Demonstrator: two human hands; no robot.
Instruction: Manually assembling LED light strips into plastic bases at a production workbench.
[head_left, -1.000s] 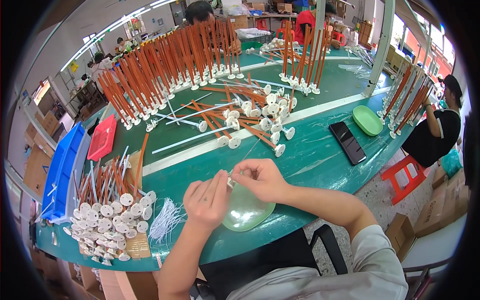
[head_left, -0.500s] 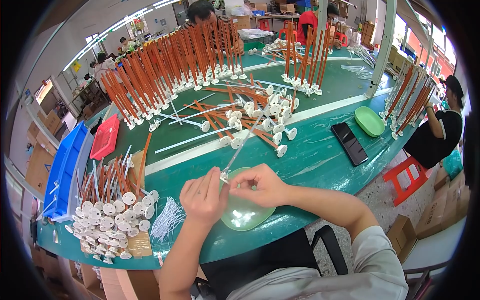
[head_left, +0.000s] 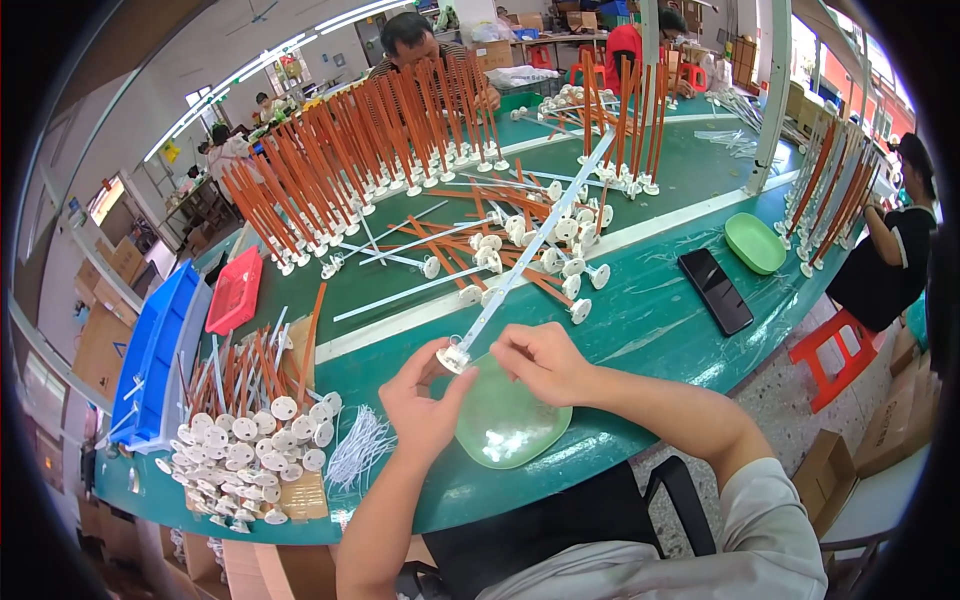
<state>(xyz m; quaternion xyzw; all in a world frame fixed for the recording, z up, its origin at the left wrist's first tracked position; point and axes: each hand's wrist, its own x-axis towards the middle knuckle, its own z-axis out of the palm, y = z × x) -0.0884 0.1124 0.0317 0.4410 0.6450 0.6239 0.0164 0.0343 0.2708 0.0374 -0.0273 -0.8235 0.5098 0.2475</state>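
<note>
My left hand (head_left: 422,395) pinches the white round base (head_left: 455,357) of a long pale-blue strip (head_left: 540,240) between thumb and fingers. The strip leans away from me, up and to the right, over the loose sticks. A thin white loop shows beside the base. To the right, above a pale green tray (head_left: 515,430), my right hand (head_left: 545,365) has its fingertips pressed together, a little apart from the base. Whatever it may hold is too small to make out. White ties (head_left: 362,448) lie in a bundle left of my left hand.
Brown and pale sticks with white bases (head_left: 255,440) are piled at left, near a blue bin (head_left: 150,350) and red tray (head_left: 235,290). Loose sticks (head_left: 450,250) lie ahead, before upright rows (head_left: 370,150). A phone (head_left: 715,290) and green dish (head_left: 755,243) lie right. Co-workers sit around.
My right hand has drawn away from the base, and my left hand has opened its grip to thumb and fingers. The strip now shows its broad face. The whole view has shifted slightly.
</note>
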